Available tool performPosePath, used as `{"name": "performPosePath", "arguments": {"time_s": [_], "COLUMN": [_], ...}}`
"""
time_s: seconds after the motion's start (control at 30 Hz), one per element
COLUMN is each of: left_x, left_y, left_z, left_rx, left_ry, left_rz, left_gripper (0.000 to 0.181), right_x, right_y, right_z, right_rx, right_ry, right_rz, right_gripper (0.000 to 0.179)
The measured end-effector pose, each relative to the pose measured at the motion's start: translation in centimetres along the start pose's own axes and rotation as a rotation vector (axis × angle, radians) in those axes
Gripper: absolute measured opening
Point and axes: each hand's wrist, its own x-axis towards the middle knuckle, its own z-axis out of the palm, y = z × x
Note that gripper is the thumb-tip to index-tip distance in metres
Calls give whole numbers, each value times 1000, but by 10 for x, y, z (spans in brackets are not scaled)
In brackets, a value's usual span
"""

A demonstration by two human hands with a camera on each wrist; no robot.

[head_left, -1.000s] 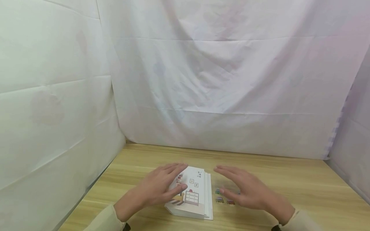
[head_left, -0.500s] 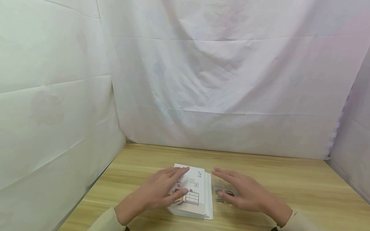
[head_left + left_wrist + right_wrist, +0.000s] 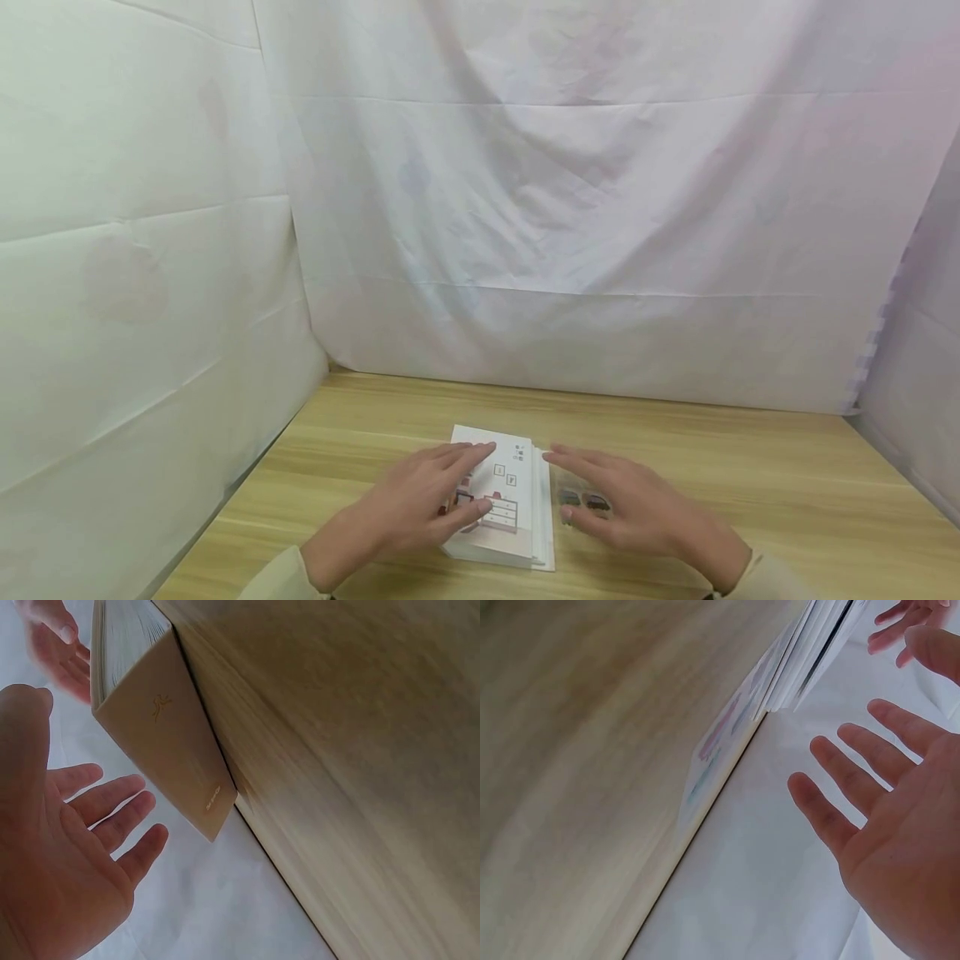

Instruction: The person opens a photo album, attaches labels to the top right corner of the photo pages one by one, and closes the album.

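A thick white book [image 3: 513, 483] is laid flat on the wood-grain worktop [image 3: 712, 450], with a drawing [image 3: 502, 515] of drawers printed on its cover. The left hand [image 3: 408, 504] is held wide open above the book's left part, with nothing gripped. The right hand [image 3: 637, 508] is likewise held wide, above a printed sheet [image 3: 596, 502] placed just beside the book. White cloth [image 3: 562, 192] is hung behind.
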Motion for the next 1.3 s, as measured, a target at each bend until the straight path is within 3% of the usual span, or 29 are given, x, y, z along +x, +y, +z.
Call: {"name": "performPosePath", "arguments": {"time_s": [0.47,0.9,1.3], "left_x": [-3,-8,-13], "left_y": [1,4,8], "left_z": [4,7,5], "left_rx": [-23,-13,-9], "left_ry": [-8,-53,-84], "left_rz": [15,38,36], "left_gripper": [69,75,75], "right_x": [1,3,2], "right_y": [-2,-8,-10], "right_z": [1,5,9], "right_rx": [8,17,-4], "right_ry": [17,-112,-118], "right_rz": [-42,-42,-46], "right_gripper": [64,56,56]}}
